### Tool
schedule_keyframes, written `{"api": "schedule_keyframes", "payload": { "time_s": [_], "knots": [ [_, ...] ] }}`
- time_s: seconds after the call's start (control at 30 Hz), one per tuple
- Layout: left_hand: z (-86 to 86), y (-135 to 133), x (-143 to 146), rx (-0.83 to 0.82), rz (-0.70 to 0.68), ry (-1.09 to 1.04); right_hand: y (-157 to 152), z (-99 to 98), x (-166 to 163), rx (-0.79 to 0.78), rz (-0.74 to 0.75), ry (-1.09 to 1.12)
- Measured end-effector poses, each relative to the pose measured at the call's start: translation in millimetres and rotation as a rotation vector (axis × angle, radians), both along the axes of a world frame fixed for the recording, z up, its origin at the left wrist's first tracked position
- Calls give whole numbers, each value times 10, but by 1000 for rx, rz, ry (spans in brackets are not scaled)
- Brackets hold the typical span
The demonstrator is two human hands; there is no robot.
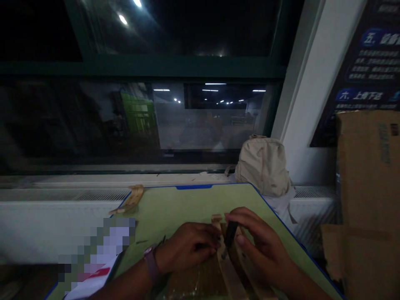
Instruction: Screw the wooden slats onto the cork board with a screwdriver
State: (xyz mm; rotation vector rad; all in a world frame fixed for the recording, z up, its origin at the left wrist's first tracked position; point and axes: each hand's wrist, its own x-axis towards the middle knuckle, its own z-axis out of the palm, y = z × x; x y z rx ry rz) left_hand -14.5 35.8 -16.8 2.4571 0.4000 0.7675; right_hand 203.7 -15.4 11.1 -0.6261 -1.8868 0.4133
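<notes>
A short tool with a black handle and a metal tip, which looks like a screwdriver, is in my right hand. The thumb and fingers close around its handle, and its tip points down at a pale wooden strip. My left hand wears a watch with a purple band. Its bent fingertips press on the left edge of that strip, close to the tool; anything small between them is hidden. Beside the strip, partly under my right hand, runs a second wooden piece. A brown, shiny taped surface lies beneath my left wrist.
The pale green table has a blue edge. A curved wooden piece lies at its far left corner, above a blurred-out patch and white paper. A beige backpack leans by the window; cardboard boxes stand at right.
</notes>
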Motion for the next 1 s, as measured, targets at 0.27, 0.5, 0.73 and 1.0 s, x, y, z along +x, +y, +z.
{"api": "schedule_keyframes", "payload": {
  "time_s": [0.27,0.5,0.73,1.0],
  "knots": [
    [22,-23,-8,5,27,30,2,-6,-27,-84,29,78],
    [15,-16,-12,-1,24,8,34,1,-16,20,-39,72],
    [19,-18,-12,27,44,48,-21,-47,5,-162,41,32],
    [-4,-8,-22,30,30,42,15,-1,-27,13,-10,85]
  ]
}}
